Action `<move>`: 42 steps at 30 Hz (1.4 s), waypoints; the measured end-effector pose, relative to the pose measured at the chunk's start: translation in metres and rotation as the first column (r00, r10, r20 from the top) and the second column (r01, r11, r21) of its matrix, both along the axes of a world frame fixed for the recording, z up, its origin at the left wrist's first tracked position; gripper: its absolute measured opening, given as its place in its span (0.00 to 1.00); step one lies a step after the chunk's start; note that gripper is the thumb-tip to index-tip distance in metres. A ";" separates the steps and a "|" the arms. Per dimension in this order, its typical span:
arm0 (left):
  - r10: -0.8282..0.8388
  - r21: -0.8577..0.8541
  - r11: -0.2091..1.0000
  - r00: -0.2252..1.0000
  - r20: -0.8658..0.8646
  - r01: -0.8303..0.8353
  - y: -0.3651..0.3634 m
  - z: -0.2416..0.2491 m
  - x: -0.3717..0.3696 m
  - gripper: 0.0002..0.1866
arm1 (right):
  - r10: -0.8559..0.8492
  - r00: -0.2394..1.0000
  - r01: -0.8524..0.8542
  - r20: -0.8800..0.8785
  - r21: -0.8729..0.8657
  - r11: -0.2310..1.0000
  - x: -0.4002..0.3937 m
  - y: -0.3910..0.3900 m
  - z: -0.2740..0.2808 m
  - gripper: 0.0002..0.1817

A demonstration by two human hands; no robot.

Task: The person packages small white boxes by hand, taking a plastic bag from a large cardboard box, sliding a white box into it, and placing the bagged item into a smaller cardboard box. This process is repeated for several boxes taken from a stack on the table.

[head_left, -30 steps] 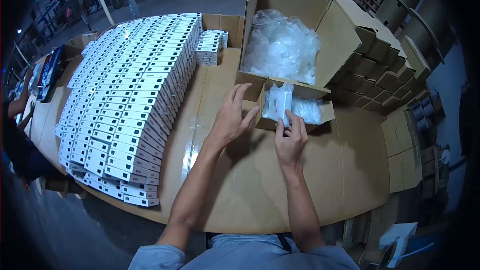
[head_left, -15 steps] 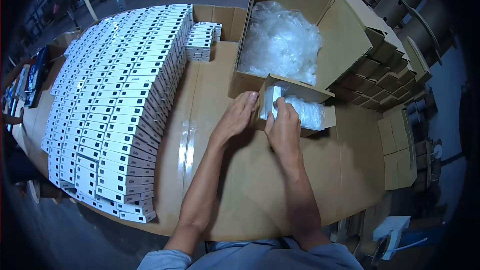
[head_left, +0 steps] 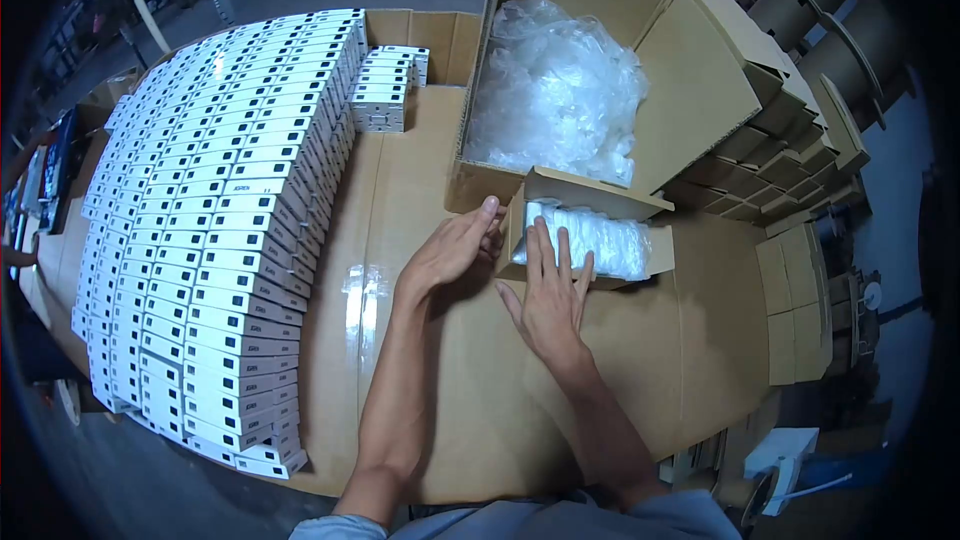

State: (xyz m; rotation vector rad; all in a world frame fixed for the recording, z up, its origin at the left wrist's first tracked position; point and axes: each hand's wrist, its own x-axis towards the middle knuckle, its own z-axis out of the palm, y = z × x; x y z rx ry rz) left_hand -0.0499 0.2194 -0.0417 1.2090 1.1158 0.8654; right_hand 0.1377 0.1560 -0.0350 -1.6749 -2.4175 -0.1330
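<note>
A small open cardboard box [head_left: 655,255] lies on the cardboard-covered table [head_left: 640,370], filled with plastic-wrapped white items [head_left: 605,238]. My left hand [head_left: 452,248] presses flat against the box's left end, fingers together and extended. My right hand [head_left: 548,290] lies palm down with fingers spread, its fingertips resting on the wrapped items at the box's near left corner. Neither hand grips anything.
A large open carton [head_left: 690,90] full of clear plastic bags [head_left: 560,90] stands behind the small box. Many rows of white boxes [head_left: 220,200] cover the table's left half, with a short stack [head_left: 385,90] further back. Flat brown cartons [head_left: 790,160] pile up at right.
My right hand has let go of the wrapped white item after pushing it down into the small box, and now lies flat on it. My left hand moved against the box's end.
</note>
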 end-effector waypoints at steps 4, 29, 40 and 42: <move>0.019 -0.001 1.000 0.994 0.107 -0.019 0.000 -0.011 0.004 0.41 | 0.033 0.999 -0.032 0.031 -0.022 0.999 0.004 0.010 0.005 0.52; 0.443 0.528 0.820 0.828 -0.342 -0.221 -0.054 -0.030 0.041 0.26 | -0.385 0.440 0.150 -0.811 -0.356 0.922 0.209 0.055 -0.065 0.32; 0.269 0.376 0.912 0.930 -0.252 -0.162 -0.241 -0.018 0.023 0.42 | -0.345 0.263 -0.276 -0.901 -0.413 0.868 0.193 -0.125 -0.028 0.26; 0.144 0.316 0.945 0.977 -0.158 -0.088 -0.240 -0.013 0.023 0.57 | -0.167 0.141 -0.433 -0.976 -0.212 0.876 0.185 -0.132 -0.028 0.40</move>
